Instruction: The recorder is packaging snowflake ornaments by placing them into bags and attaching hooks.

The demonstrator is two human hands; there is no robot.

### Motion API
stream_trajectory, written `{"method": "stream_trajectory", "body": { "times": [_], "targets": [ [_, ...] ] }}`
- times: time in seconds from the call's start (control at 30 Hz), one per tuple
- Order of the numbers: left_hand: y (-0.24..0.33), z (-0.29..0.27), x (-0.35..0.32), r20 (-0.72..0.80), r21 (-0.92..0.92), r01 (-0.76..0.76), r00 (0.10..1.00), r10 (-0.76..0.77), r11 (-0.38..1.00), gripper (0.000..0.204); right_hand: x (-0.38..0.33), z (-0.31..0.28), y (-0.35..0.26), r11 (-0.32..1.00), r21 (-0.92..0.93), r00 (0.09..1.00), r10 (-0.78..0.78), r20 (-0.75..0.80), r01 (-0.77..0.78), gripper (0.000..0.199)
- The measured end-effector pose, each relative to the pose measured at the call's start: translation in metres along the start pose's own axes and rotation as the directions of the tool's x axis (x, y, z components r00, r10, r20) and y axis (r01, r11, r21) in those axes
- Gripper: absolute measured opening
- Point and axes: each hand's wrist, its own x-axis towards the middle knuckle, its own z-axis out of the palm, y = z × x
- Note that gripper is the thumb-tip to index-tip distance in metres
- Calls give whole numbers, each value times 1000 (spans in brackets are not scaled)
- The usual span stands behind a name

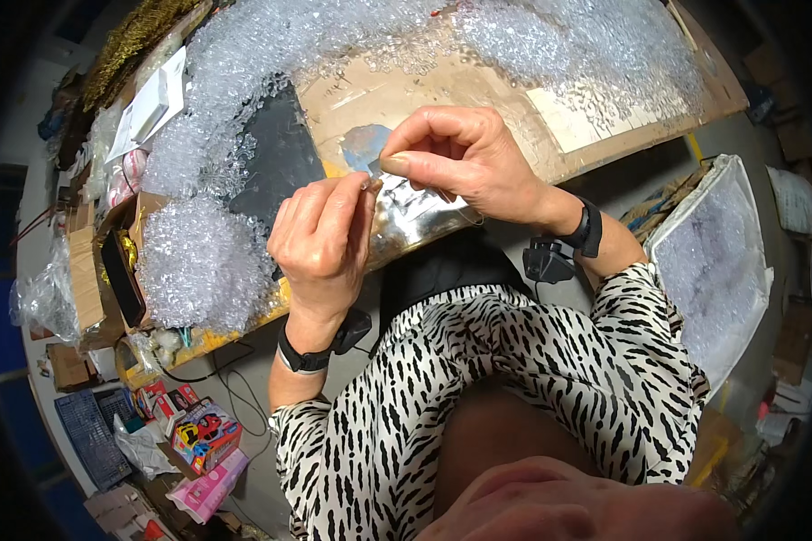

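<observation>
In front of the worktable (478, 86) sits a person in a black-and-white patterned top (379, 424), with a dark band on each wrist. Both hands are raised over the table's near edge, fingertips close together. The left hand (320, 236) has its fingers curled inward to a closed pinch; the right hand (478, 167) brings thumb and index tip together, other fingers bent. Anything between the fingertips is too small to tell. Beneath them lies a shiny metallic sheet (392, 236). Just left of the left hand is a heap of clear plastic pieces (198, 266); a white sack (742, 332) of similar pieces stands beyond the right elbow. Farther off, behind a dark panel (284, 158), more clear pieces bank along the table's far side.
</observation>
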Motion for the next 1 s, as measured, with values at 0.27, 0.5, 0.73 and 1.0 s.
{"method": "stream_trajectory", "body": {
  "times": [0.27,0.5,0.73,1.0],
  "targets": [
    [-4,4,15,56,-33,11,998,-10,999,26,16,1,12,983,180,1000,19,10,-20,10],
    [-16,2,26,179,-384,226,969,-168,895,23,21,3,4,973,225,998,33,50,-44,12],
    [-18,7,33,335,-600,426,902,-271,677,24,26,2,3,959,266,994,88,63,-102,12],
    [-24,16,34,315,-634,374,924,-215,677,21,25,-2,2,972,220,995,71,63,-83,12]
  ]
}}
